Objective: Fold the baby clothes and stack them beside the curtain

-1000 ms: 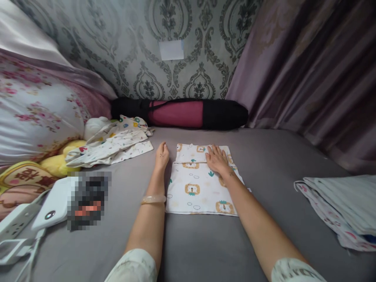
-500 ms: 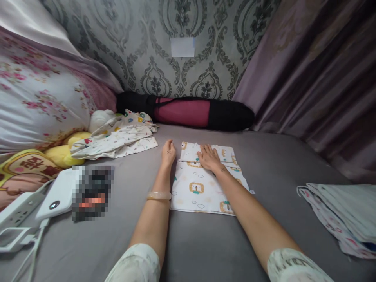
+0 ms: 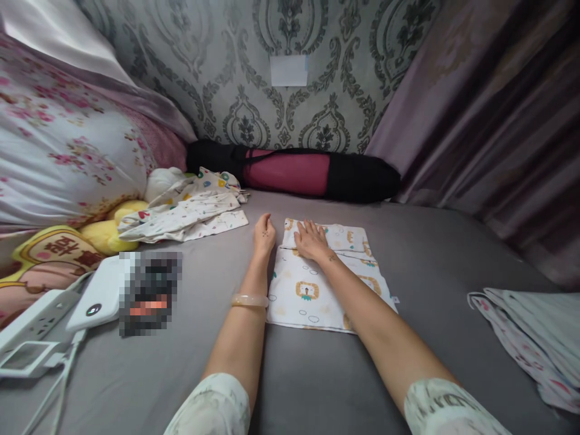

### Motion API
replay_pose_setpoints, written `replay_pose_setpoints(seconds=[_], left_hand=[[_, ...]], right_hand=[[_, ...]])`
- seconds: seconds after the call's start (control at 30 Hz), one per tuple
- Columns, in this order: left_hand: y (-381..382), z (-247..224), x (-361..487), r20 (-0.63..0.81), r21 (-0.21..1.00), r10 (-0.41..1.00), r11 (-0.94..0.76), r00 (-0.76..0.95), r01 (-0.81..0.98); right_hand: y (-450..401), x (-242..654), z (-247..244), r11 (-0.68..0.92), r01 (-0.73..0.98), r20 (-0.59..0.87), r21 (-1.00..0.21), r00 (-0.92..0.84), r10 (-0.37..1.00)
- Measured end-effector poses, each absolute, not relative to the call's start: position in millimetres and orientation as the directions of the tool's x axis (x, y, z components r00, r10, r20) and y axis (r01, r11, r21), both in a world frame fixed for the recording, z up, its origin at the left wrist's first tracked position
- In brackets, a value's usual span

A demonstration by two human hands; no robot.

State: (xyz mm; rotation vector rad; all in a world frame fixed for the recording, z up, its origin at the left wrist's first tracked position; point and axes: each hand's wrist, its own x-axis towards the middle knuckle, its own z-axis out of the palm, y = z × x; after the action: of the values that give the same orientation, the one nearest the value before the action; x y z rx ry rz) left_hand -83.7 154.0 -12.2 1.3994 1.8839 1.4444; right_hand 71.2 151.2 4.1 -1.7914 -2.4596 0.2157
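A white cloth printed with orange lion faces [image 3: 290, 296] lies folded on the grey bed sheet, with a fold line running across its upper part. My right hand [image 3: 312, 240] is palm down on the cloth's upper section, fingers stretched out and flat. Just beyond the cloth's left edge, my left hand [image 3: 263, 235] rests on the sheet with its back showing. The left fingers are mostly turned out of sight, and no object shows in that hand. A pale bangle [image 3: 249, 300] circles the left wrist. A small tag sticks out at the cloth's right edge.
Crumpled printed clothing [image 3: 190, 220] lies at the left beside yellow plush toys [image 3: 102, 237]. Nearer are a white power bank [image 3: 97, 299], a power strip [image 3: 38, 320] and cables. A black and maroon bag [image 3: 290, 172] lies along the wall. Folded clothes [image 3: 534, 332] lie at right.
My right hand has slid left across the upper section of the cloth, still flat. My left hand stays beside the cloth's left edge. The whole view has shifted slightly.
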Motion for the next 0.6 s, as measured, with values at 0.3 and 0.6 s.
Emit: replay_pose_setpoints(seconds=[0.3, 0.6], left_hand=[[152.4, -10.0, -82.3, 0.242, 0.890, 0.866, -0.019, -0.437, 0.455], [150.9, 0.1, -64.0, 0.313, 0.825, 0.916, -0.132, -0.251, 0.549]], right_hand=[[153.4, 28.8, 5.0, 0.449, 0.873, 0.015, -0.192, -0.455, 0.890], [159.0, 48.4, 12.4, 0.426, 0.825, 0.029, -0.371, -0.448, 0.894]])
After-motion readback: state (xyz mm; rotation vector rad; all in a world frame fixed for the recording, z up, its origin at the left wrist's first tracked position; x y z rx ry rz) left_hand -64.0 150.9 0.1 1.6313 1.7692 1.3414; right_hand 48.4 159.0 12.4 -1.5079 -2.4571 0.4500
